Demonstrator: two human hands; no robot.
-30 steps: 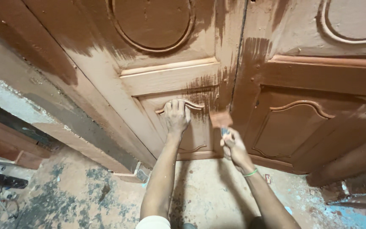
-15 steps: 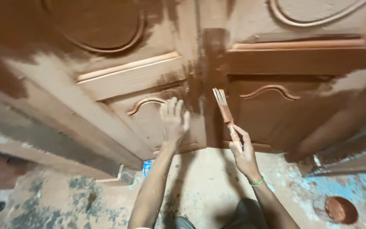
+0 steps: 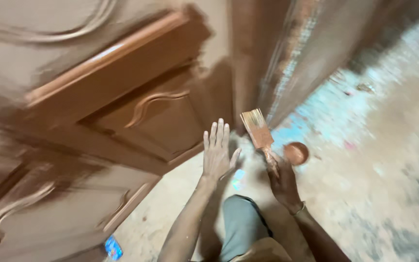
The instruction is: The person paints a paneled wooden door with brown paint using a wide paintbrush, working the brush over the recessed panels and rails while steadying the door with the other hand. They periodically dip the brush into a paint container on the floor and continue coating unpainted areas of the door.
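Along the left, a carved wooden door (image 3: 122,111) is seen leaning over the floor, its raised panels and curved mouldings coated in brown stain, darker and wetter in some patches, paler and dusty in others. Near the bottom edge of the view, beside the door's lower rail, a small blue object (image 3: 113,247) is seen lying on the floor; its kind cannot be told.

The left hand (image 3: 217,155) is held out flat, released, with the fingers spread and pointing up toward the door; nothing is grasped, and whether the fingertips touch the wood cannot be told because of blur. Below it, a knee in grey trousers (image 3: 241,225) is seen.

Just to the right, a flat paintbrush (image 3: 258,130) is grasped by its handle in the right hand (image 3: 283,182), which is clenched around it. The bristles are stained brown and are pointed upward, near the edge of a second door panel (image 3: 287,63) whose surface is streaked and blurred. A thin bangle (image 3: 298,209) is worn on the right wrist.

Just beside the brush, a small round bowl (image 3: 296,153) of brown stain is set on the concrete floor (image 3: 389,170), which is mottled with pale blue and dusty patches toward the right edge.
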